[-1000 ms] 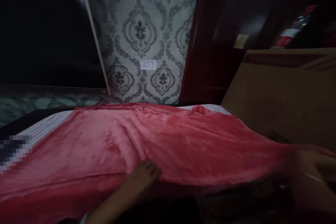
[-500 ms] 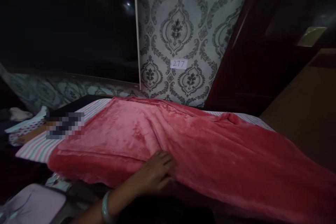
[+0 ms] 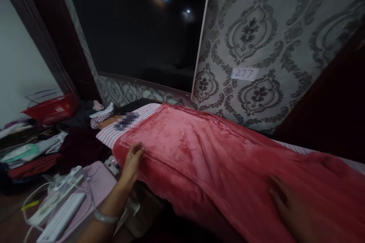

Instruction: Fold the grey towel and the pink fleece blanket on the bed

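Observation:
A red plush cloth, whose exact kind I cannot tell, lies spread with soft creases over a striped cover. At its near left edge my left hand has its fingers bent over the fabric, seemingly pinching it. My right hand, dim and a little blurred, rests on the right part of the cloth with thumb and fingers apart. A bracelet circles my left wrist.
A power strip with cables lies on a pink surface at lower left. Piled clothes and a red basket stand beyond. A large dark screen and patterned wall rise behind.
The view has swung left, bringing the basket and clothes pile into sight. My left hand has moved left along the cloth's near edge. My right hand has come into view on the cloth.

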